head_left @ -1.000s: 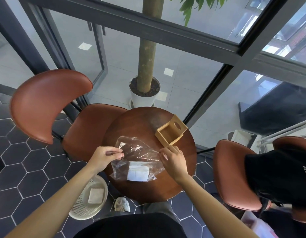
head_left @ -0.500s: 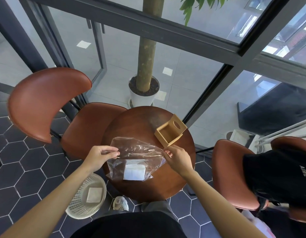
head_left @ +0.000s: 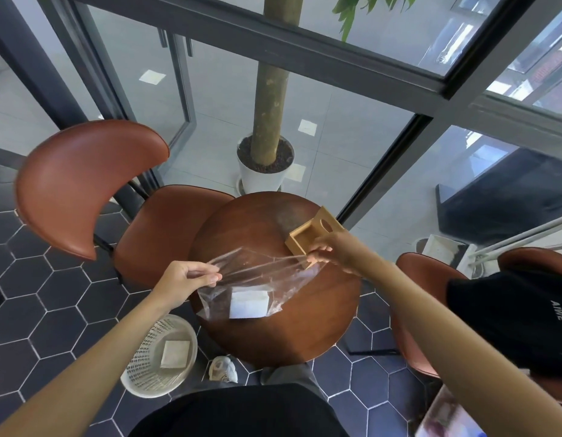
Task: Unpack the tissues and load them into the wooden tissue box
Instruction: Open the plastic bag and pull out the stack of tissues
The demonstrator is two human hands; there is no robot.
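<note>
A clear plastic bag (head_left: 254,275) lies stretched over the round wooden table (head_left: 304,329). A white stack of tissues (head_left: 249,302) sits inside it near the bag's bottom. My left hand (head_left: 185,279) pinches the bag's left top edge. My right hand (head_left: 333,250) pinches the right top edge, pulled far to the right, in front of the wooden tissue box (head_left: 314,234). The box lies open on the table's far right side, its lid with a round hole tilted up behind it.
A white mesh basket (head_left: 159,357) with a flat white piece in it stands on the floor at lower left. Brown chairs (head_left: 84,184) flank the table; the right one (head_left: 424,310) holds black clothing. A potted tree (head_left: 267,165) stands behind glass.
My hands have pulled apart, the right one moving right and up toward the wooden box. The bag's mouth is now stretched taut between them.
</note>
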